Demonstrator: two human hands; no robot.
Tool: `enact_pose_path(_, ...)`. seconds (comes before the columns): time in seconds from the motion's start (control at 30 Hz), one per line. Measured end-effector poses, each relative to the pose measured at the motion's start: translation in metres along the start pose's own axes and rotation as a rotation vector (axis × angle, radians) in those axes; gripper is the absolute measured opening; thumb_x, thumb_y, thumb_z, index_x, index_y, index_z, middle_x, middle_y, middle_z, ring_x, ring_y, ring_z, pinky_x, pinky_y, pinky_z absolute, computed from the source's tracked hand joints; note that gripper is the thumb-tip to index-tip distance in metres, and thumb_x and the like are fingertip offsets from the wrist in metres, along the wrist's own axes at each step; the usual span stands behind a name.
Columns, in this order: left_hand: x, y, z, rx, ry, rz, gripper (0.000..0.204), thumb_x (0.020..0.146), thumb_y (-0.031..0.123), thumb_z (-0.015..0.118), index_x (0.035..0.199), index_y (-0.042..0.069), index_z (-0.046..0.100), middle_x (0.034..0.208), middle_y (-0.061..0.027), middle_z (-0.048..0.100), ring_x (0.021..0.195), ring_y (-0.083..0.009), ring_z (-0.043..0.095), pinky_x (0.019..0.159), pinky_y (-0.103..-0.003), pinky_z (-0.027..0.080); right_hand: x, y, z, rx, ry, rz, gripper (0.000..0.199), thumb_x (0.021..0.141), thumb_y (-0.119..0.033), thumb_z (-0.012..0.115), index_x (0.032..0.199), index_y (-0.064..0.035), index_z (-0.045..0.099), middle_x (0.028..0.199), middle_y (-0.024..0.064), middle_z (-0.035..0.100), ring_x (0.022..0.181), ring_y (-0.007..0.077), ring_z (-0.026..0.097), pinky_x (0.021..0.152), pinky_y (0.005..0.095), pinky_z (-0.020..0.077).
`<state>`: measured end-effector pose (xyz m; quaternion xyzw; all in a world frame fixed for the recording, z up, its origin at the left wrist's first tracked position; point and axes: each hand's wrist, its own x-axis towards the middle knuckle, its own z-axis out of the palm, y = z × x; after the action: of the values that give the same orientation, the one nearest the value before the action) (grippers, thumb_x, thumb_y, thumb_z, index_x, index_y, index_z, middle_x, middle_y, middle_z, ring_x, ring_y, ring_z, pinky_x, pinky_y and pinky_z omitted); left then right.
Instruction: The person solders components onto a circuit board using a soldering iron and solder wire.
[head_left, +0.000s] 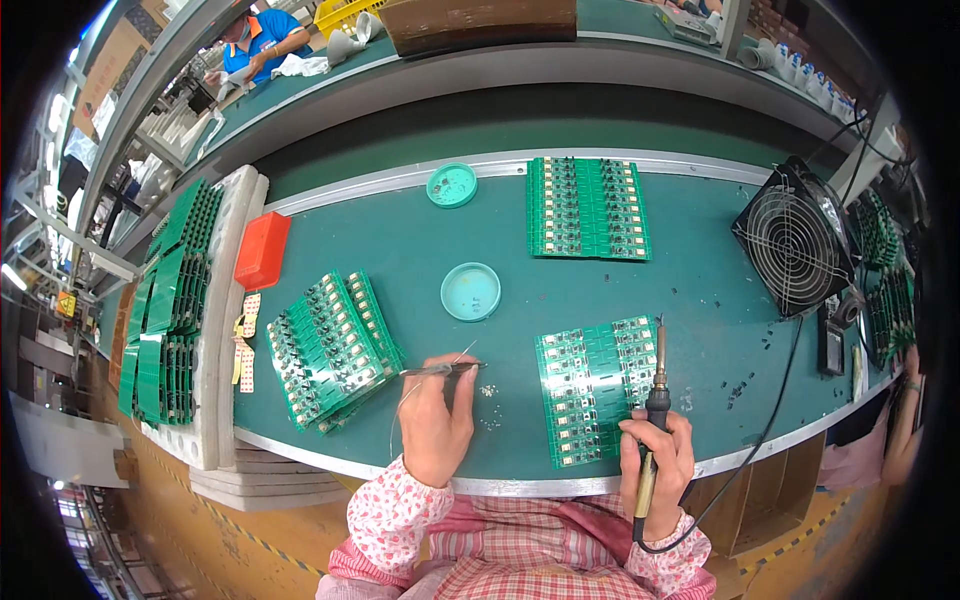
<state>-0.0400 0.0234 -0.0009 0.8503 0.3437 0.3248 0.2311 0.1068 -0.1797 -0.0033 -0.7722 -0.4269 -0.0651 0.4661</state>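
My right hand (pixel 662 462) is wrapped round a soldering iron (pixel 657 398), whose tip points away from me at the right edge of a green circuit board panel (pixel 572 405). That panel lies flat near the front edge, with rows of small parts on it. My left hand (pixel 436 428) is closed on tweezers (pixel 425 371), pointing right, and a thin solder wire (pixel 397 418) runs by its fingers. Tiny pale parts (pixel 489 392) lie scattered beside this hand. To its left rests a stack of circuit board panels (pixel 330 350).
Another panel group (pixel 588 210) lies at the back. Two round turquoise dishes (pixel 470 292) (pixel 452 186) stand mid-table. A fan (pixel 795 240) stands right, near the iron's cord (pixel 765 440). At left are a red box (pixel 263 250) and boards in white foam (pixel 228 300). A co-worker (pixel 268 45) sits beyond.
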Motion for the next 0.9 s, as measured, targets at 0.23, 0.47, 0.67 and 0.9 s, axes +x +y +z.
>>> enact_pose_path(0.23, -0.0002, -0.0008, 0.0006, 0.012, 0.004, 0.021, 0.009, 0.094, -0.001, 0.069, 0.102, -0.004, 0.065, 0.103, -0.0144, 0.071, 0.088, -0.0285, 0.069, 0.080, -0.035, 0.053, 0.0002, -0.0005, -0.0010, -0.002, -0.004, 0.002, 0.027, 0.078, 0.002, 0.076, 0.103, -0.0086, 0.073, 0.099, 0.0116, 0.068, 0.092, 0.0326, 0.062, 0.081, 0.0421, 0.0516)
enact_pose_path(0.47, 0.0001, 0.0006, 0.0010, 0.025, 0.008, 0.031, 0.009, 0.093, -0.002, 0.068, 0.101, -0.004, 0.064, 0.103, -0.0147, 0.072, 0.088, -0.0296, 0.069, 0.080, -0.036, 0.053, 0.0008, -0.0009, -0.0016, 0.007, -0.011, 0.002, 0.028, 0.078, 0.003, 0.076, 0.104, -0.0084, 0.073, 0.099, 0.0115, 0.067, 0.093, 0.0328, 0.062, 0.081, 0.0426, 0.0514)
enact_pose_path(0.67, -0.0002, -0.0001, 0.0017, 0.003, 0.007, 0.025, 0.008, 0.094, -0.002, 0.067, 0.100, -0.004, 0.064, 0.102, -0.0154, 0.071, 0.088, -0.0306, 0.069, 0.080, -0.037, 0.054, 0.0002, -0.0008, -0.0018, 0.004, -0.016, 0.007, 0.026, 0.079, 0.002, 0.076, 0.103, -0.0078, 0.072, 0.099, 0.0119, 0.067, 0.092, 0.0335, 0.062, 0.081, 0.0429, 0.0514)
enact_pose_path(0.9, 0.0013, -0.0002, 0.0015, 0.047, 0.024, 0.083, 0.007, 0.094, -0.001, 0.067, 0.100, -0.003, 0.065, 0.100, -0.0147, 0.071, 0.087, -0.0307, 0.068, 0.078, -0.037, 0.052, 0.0009, -0.0009, -0.0020, 0.007, -0.015, -0.004, 0.028, 0.079, 0.002, 0.077, 0.105, -0.0080, 0.073, 0.099, 0.0115, 0.067, 0.093, 0.0333, 0.063, 0.081, 0.0424, 0.0516)
